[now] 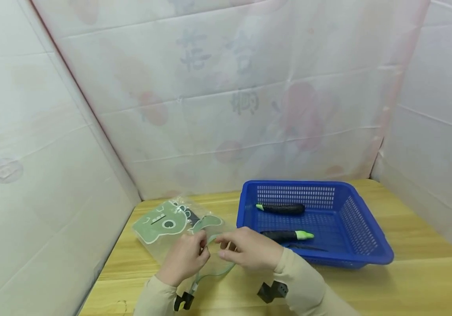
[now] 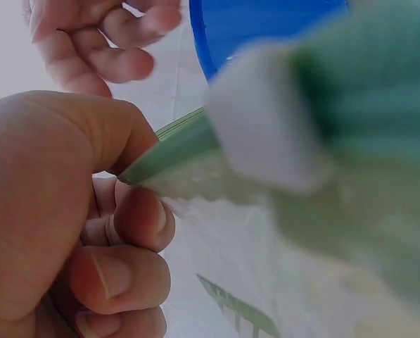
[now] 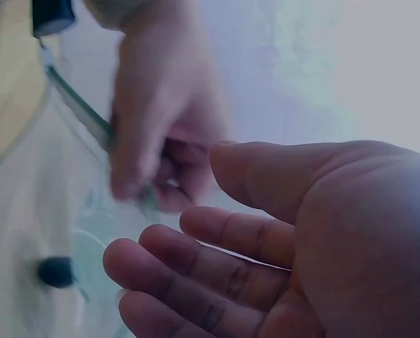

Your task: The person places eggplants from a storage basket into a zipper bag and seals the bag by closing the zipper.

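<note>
Our left hand [image 1: 186, 254] pinches a bag [image 1: 166, 223] by its green edge [image 2: 185, 149].
We see the bag at the lower left of the head frame, on the worktop [image 1: 427, 285]; our right hand [image 1: 251, 249], near it, holds nothing, fingers loosely bent. At lower right, a blue basket [image 1: 297, 181] holds two eggplants [image 1: 286, 209].

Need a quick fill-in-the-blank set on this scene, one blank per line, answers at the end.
1. The left hand pinches the edge of the clear bag, whose cartoon print is mainly ____ with white outlines.
2. The right hand is close by, holding ____.
3. The basket is ____ in colour.
4. In the head view, the basket stands to the ____ of the bag.

Missing words: green; nothing; blue; right
</note>
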### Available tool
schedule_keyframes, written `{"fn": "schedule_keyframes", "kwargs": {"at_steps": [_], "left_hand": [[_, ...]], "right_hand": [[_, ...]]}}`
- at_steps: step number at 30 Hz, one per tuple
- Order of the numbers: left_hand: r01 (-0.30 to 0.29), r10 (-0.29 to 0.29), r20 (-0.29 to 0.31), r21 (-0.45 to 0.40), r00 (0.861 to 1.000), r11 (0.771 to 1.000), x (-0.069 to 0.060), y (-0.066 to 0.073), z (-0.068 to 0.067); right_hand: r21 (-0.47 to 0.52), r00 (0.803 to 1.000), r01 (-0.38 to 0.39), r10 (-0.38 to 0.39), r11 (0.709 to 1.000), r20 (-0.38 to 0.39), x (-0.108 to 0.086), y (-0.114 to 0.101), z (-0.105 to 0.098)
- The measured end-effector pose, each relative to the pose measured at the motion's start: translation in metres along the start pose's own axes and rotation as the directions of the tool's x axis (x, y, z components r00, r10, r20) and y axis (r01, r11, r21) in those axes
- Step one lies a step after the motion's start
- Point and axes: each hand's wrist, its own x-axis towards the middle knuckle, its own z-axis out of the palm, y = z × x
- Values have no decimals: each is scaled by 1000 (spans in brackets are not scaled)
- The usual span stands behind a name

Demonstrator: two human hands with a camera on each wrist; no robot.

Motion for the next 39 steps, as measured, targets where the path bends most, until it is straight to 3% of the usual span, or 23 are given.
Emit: {"fn": "schedule_keyframes", "kwargs": {"at_steps": [13,31,39], "left_hand": [[-3,4,-31,32,1000,999,1,1,0],[9,-8,-14,21,1000,1000,-1,1,1],[7,-7,-14,19,1000,1000,0,4,0]], "right_hand": [[-2,984,-45,44,999,-172,-21,4,-40],[-3,939,-91,85,996,-334,-45,19,-70],[55,922,-84,99,995,-374,-49,22,-77]]}}
